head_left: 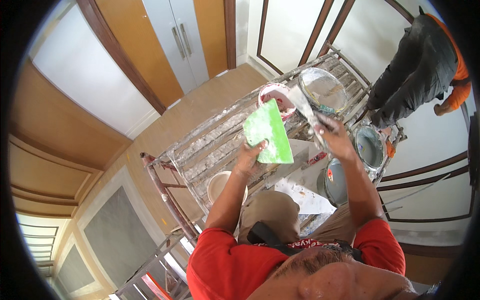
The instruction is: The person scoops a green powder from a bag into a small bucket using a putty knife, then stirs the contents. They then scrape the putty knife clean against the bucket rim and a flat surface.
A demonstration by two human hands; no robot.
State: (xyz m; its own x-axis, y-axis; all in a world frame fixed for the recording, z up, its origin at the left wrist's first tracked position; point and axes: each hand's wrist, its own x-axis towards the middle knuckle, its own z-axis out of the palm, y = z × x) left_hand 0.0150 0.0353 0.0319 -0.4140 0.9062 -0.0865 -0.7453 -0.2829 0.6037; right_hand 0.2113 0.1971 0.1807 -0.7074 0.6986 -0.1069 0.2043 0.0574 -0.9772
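My left hand [250,156] grips a bright green flat plastic spreader [276,127] smeared with white, its broad edge tilted up. In my right hand [334,136] is a putty knife [302,104], caked with whitish paste, its blade pointing up and left. The blade lies close to the spreader's upper right corner; from this angle I cannot tell whether they touch. Just beyond both tools stands a white bucket with red smears [270,92]. A larger bucket [327,82] with pale residue is right of it, partly behind the knife.
I am on a slatted, paint-spattered scaffold platform [210,145]. Grey-lined buckets [369,145] stand to the right, a cream bucket [218,184] to the left. A white spotted sheet [305,192] lies near my knees. A person in dark trousers [420,65] is at the far right.
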